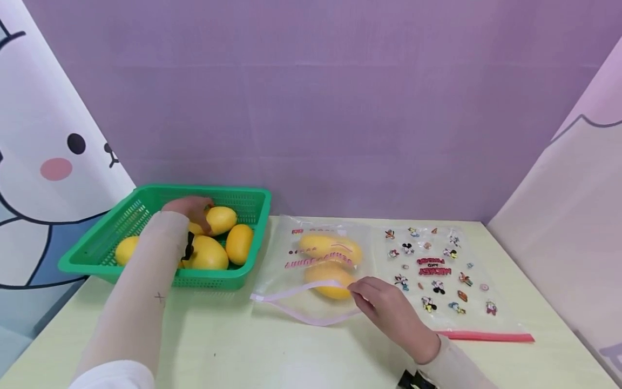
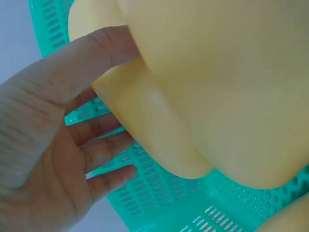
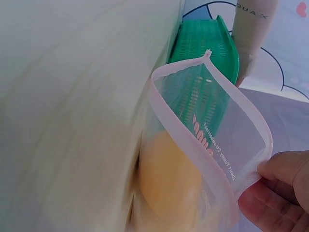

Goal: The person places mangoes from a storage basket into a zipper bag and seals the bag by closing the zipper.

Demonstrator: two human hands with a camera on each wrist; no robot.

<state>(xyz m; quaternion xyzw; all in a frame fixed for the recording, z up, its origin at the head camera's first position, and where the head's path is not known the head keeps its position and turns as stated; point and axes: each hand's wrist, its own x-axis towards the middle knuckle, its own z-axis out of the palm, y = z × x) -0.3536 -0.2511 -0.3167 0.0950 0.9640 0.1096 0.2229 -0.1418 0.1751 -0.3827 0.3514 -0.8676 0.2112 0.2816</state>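
Yellow mangoes lie in a green plastic basket [image 1: 257, 248]. My left hand [image 1: 191, 208] reaches into it and grips a mango [image 1: 221, 220] at the far side. In the left wrist view, the thumb [image 2: 104, 46] lies along the near face of a mango [image 2: 154, 121], and the other fingers reach behind it. My right hand [image 1: 386, 308] pinches the rim of a clear zip bag [image 1: 282, 254] with pink print. The bag's mouth gapes toward me. Mangoes [image 1: 332, 278] are inside the bag, also visible through its side in the right wrist view.
A second clear zip bag [image 1: 437, 281] with cartoon prints and a red slider strip [image 1: 488, 336] lies flat on the right. All of it rests on a pale table [image 1: 233, 346]. A purple cloth wall [image 1: 330, 119] stands behind, with printed panels on both sides.
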